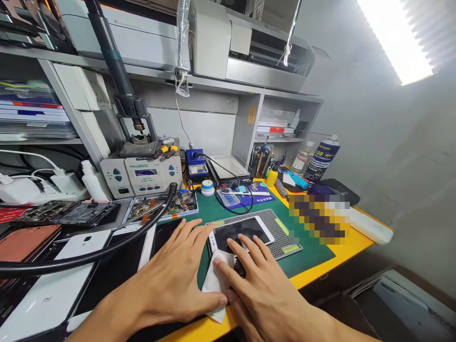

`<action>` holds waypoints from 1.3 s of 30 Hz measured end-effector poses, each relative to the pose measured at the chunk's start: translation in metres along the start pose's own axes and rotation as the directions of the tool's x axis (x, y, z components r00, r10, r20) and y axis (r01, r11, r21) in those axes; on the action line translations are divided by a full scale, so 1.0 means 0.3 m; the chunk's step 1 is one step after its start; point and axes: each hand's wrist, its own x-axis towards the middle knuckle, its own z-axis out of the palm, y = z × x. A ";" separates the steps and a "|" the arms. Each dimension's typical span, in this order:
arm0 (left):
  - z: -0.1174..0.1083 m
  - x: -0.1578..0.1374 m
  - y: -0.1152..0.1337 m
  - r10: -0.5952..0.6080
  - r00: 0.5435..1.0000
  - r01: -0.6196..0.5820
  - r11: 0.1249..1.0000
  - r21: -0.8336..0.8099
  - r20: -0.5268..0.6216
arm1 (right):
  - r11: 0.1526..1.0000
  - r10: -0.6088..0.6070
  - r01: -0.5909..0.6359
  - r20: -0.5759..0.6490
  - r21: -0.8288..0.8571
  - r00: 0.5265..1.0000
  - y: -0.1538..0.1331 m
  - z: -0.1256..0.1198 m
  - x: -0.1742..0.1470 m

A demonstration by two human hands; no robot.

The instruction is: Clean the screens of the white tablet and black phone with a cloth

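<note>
A white-framed smartphone (242, 231) lies screen-up on a perforated grey pad (276, 223) set on the green work mat (309, 254). My left hand (174, 280) rests flat on the mat just left of the phone, fingers spread, its thumb pressing a white cloth (215, 280). My right hand (260, 285) lies flat over the cloth's other side, and its fingertips touch the phone's near end. Neither hand grips anything.
A thick black hose (107, 247) crosses the left of the desk over several phones and back covers. A rework station (142, 173), parts tray (167, 206), blue soldering unit (195, 166), spray can (322, 159), bottles and tools stand behind. The yellow desk edge (320, 273) runs close below the mat.
</note>
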 end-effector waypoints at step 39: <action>0.012 0.002 -0.022 -0.006 0.999 0.009 0.999 0.047 -0.047 | 0.942 0.326 -0.332 -0.319 0.036 0.890 0.197 -0.028 -0.205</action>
